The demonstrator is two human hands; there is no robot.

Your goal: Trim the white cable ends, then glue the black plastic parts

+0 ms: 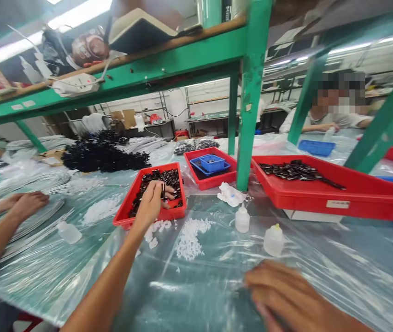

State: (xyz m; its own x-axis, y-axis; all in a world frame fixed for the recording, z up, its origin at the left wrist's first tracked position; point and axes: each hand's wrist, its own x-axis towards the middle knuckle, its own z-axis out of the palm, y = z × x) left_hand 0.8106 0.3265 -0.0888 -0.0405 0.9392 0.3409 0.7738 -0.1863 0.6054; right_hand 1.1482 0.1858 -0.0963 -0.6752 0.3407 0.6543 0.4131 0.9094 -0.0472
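Note:
My left hand (152,202) reaches into a small red tray (124,213) of small black parts (168,177), its fingers pinched on one black part. My right hand (286,295) is low at the bottom right, close over the plastic-covered table (337,267); it is blurred, so its fingers do not read. A heap of small white pieces (191,235) lies just in front of the tray, between my two hands. Two small white squeeze bottles (242,218) (273,240) stand beyond my right hand.
A co-worker's hand (26,203) rests on white strips at the left, near another bottle (69,232). A green post (249,97) rises mid-table. Behind it sit a red tray holding blue trays (212,163) and a large red tray (337,193) of black parts. A person sits at the far right.

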